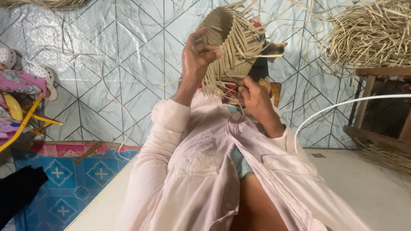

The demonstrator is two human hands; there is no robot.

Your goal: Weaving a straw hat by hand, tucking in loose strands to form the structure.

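A half-woven basket [233,40] of pale dried leaf strips is held up in front of me, with loose strip ends sticking out all around. My left hand [198,53] grips its woven left side, thumb and fingers curled on the rim. My right hand [252,95] sits lower, below the basket, pinching loose strips that hang from the weave. Both arms wear pale pink sleeves.
A big heap of dried strips [370,34] rests on a wooden bench [381,75] at the right. A white curved cord [334,109] arcs beside my right arm. White sandals [45,77], a yellow frame [25,119] and a blue patterned mat [72,184] lie at the left.
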